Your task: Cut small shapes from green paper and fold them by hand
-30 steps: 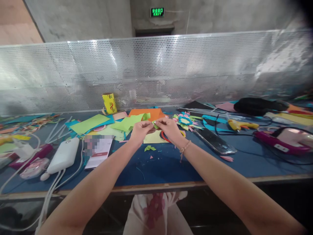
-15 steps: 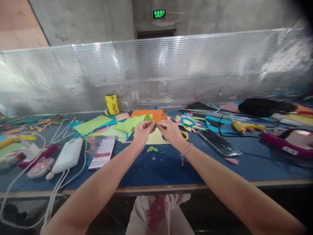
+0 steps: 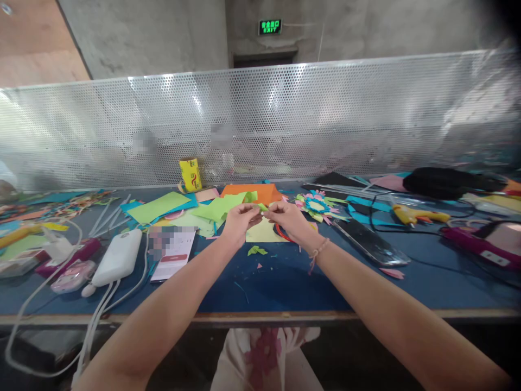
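Observation:
Between my fingertips is a small piece of green paper, pinched from both sides. My left hand is closed on its left end, and my right hand grips the right end. Below the hands lies a pale yellow sheet, partly hidden by my right hand, with red-handled scissors partly showing beside that hand. Small folded green scraps rest on the table just in front. A paper flower in blue, pink and cream lies right of my right hand.
Green sheets and an orange sheet lie behind the hands. At left are a phone and a white power bank with cables. To the right lie a dark phone and a yellow glue gun. A perforated metal screen stands behind.
My fingers have shifted slightly on the green paper, and more of it shows between them. The red scissor handle is now visible by my right hand. The whole view has moved a little.

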{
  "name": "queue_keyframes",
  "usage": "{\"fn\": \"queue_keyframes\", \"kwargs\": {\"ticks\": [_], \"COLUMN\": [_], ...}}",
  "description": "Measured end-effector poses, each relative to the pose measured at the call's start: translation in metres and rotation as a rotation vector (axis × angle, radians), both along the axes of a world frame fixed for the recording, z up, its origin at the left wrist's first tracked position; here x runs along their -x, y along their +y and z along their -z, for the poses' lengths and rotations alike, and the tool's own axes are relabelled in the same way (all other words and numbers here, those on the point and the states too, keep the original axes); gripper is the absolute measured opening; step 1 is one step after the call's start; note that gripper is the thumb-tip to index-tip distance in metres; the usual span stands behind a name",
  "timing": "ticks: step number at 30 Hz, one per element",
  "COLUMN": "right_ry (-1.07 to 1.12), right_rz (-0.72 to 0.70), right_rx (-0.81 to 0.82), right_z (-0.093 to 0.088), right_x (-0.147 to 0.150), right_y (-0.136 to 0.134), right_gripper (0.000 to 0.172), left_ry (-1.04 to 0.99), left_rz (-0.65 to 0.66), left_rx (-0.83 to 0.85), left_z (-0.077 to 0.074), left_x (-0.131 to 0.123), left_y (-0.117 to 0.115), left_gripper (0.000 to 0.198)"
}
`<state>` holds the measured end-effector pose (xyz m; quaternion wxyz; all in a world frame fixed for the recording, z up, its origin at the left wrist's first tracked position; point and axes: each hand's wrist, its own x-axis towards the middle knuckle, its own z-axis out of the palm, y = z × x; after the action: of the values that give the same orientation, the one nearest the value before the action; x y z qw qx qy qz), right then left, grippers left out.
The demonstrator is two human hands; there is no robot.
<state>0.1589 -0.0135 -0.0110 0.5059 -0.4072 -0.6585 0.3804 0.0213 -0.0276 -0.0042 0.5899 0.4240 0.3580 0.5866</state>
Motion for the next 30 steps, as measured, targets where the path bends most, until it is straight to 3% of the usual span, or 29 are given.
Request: {"fn": "queue_keyframes", "kwargs": {"ticks": [4, 16, 22, 30], "right_ry": [0.180, 0.123, 0.256, 0.408], "right_rz": [-0.130, -0.121, -0.126, -0.146], "right_rx": [0.147, 0.072, 0.161, 0.257], "right_z": [0.002, -0.001, -0.002, -0.008], "right_x": [-0.001, -0.002, -0.001, 0.001], "right_y": [0.003, 0.001, -0.001, -0.006], "right_gripper": [0.028, 0.016, 0.017, 0.009], "left_ry": [-0.033, 0.104, 0.129, 0.197], "left_rz": [0.035, 0.017, 0.045, -0.019], "left_rx": [0.014, -0.070, -0.089, -0.222], "left_z": [-0.002, -0.003, 0.000, 0.005], "left_x": [0.002, 0.002, 0.003, 0.005], "left_y": [0.000, 0.000, 0.002, 0.007], "left_gripper": [0.012, 0.016, 0.015, 0.007]}}
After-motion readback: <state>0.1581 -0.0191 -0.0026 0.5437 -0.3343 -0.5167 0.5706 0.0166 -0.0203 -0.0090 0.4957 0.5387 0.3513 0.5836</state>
